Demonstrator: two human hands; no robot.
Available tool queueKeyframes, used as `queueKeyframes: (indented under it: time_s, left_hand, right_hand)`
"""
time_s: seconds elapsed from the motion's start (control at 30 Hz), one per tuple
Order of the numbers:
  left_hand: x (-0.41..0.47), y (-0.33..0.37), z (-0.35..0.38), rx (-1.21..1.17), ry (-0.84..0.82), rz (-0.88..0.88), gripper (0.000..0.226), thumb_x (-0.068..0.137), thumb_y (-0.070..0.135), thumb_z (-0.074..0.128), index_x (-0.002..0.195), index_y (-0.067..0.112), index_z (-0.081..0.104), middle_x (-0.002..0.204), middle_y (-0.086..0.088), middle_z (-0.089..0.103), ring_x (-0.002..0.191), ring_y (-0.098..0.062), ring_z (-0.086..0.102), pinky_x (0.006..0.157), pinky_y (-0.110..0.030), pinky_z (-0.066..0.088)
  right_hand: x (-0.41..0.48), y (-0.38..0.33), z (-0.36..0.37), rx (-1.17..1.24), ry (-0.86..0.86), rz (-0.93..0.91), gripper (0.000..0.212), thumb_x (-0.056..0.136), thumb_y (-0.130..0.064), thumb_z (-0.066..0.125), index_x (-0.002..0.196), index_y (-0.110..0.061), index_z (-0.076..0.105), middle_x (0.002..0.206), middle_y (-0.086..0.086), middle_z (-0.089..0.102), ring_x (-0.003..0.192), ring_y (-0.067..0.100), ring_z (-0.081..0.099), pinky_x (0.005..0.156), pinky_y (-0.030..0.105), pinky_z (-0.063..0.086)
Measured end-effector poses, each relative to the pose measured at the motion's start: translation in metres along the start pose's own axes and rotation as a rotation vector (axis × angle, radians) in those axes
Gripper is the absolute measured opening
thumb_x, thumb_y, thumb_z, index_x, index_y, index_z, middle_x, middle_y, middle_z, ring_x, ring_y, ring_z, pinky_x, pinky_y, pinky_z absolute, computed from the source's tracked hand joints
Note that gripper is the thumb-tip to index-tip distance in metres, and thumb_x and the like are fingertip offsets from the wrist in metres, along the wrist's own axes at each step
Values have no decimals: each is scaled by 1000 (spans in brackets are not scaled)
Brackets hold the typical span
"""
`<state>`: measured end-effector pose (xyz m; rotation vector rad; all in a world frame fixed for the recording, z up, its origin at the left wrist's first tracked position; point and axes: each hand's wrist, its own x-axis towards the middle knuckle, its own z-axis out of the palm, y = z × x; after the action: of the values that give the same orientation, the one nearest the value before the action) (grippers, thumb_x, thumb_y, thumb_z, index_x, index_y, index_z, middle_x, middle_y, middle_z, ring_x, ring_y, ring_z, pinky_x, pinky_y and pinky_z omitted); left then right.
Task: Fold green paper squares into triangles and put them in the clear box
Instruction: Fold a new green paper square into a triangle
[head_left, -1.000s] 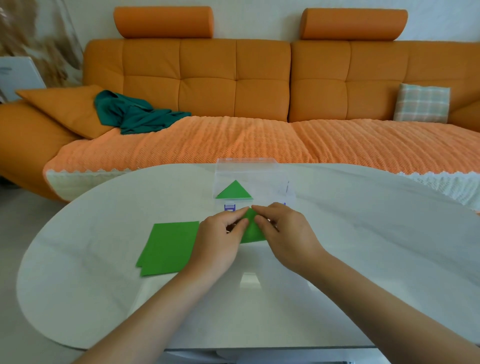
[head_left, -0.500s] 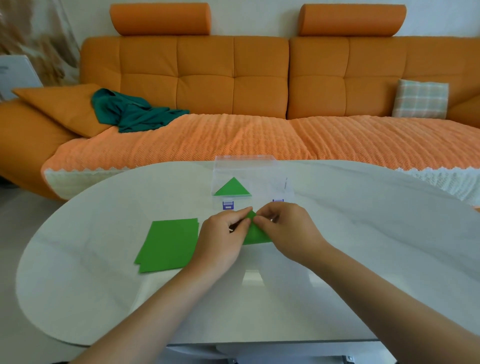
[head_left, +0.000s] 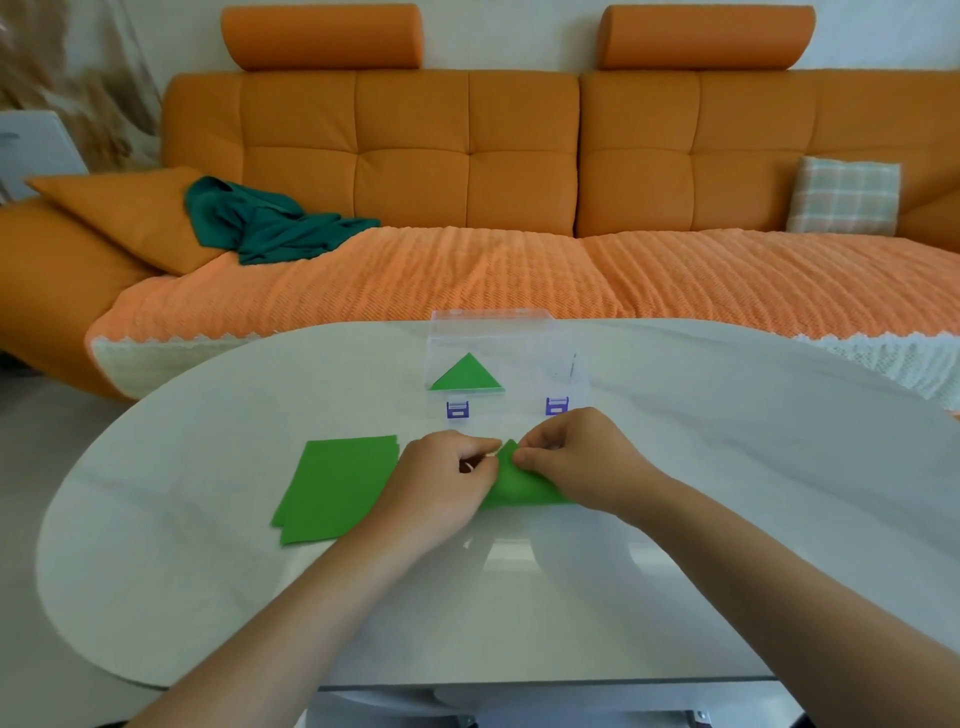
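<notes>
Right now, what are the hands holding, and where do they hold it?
The left hand and right hand both pinch one green paper at its raised top corner, fingers on either side.

Centre frame: green paper (head_left: 521, 484), both ends hidden under left hand (head_left: 441, 486) and right hand (head_left: 586, 458). Left of it, stack of squares (head_left: 337, 488): sheet count untellable.

Oval white table (head_left: 753, 493), glossy marble-look top, faint grey veins. Directly on it, 3 things. Green paper sheet (head_left: 524, 488), part-folded w/ top corner lifted off the surface, held btwn left hand (head_left: 441, 483) & right hand (head_left: 582, 462). Stack of green paper squares (head_left: 337, 488) lies flat just L of the grip, edges slightly fanned at the near corner. Clear box (head_left: 540, 358) stands just beyond the grip, two purple latches (head_left: 458, 409) on the side facing it. Near table edge sits well below the grip.
</notes>
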<state>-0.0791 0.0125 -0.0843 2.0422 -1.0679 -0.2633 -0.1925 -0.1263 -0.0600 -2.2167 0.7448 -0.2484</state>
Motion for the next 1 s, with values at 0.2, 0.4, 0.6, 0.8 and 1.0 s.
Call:
queueKeyframes:
  time_s: [0.2,0.4,0.6,0.8,1.0]
  left_hand:
    - [-7,-5,-9,121,-49,290,17,89,16,58,100,23,70,96,13,58,93,-3,55,79,-19,42]
    - [-16,-12,-6,242,-226,335,34,91,37,48,116,29,70,109,16,60,109,0,47,97,-19,38]
    - [-19,-9,-8,298,-253,357,40,91,40,47,124,29,66,116,15,57,114,-1,44,100,-25,40]
    - [-22,-9,-6,308,-216,396,37,92,37,51,123,26,67,115,15,57,113,-2,45,98,-28,43]
    - [-27,-8,-6,344,-202,435,38,92,37,51,126,25,65,114,11,58,110,-5,46,95,-29,44]
  right_hand:
    - [4,3,4,-102,-41,52,12,86,-35,69,80,-29,78,72,-14,69,79,9,64,74,28,53]
    - [6,-1,13,-424,19,0,21,89,-44,59,87,-32,76,85,-13,71,86,10,61,94,34,45]
    - [1,-4,14,-636,119,-129,27,88,-52,53,97,-35,72,91,-15,72,89,8,61,94,33,35]
    - [-5,6,14,-728,195,-353,30,91,-40,50,115,-37,68,99,-11,68,93,15,61,80,34,34]
    - [-23,10,16,-868,33,-444,59,76,-18,26,110,-35,70,95,-5,58,81,23,50,74,36,36]
